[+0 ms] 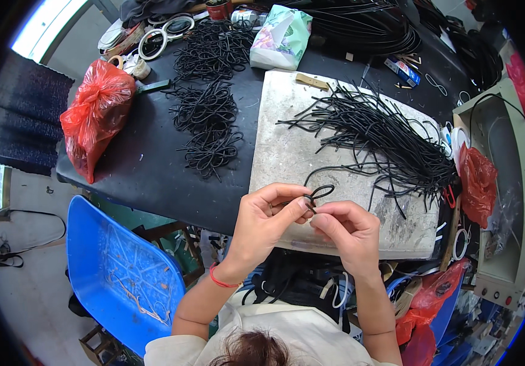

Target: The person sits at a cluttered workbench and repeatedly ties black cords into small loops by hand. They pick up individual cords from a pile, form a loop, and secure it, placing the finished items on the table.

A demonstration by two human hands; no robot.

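Head view: the left hand (266,221) and right hand (346,230) meet above the near edge of the grey work board (287,152). Both hands pinch a black cord loop (320,193) between thumb and fingertips; the loop projects just beyond the fingertips. A pile of cut black cords (384,137) lies on the board beyond the right hand.

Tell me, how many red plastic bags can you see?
3. One red bag lies on the table's left end, one sits at the right by the cords, one is low at the right. More may be hidden.
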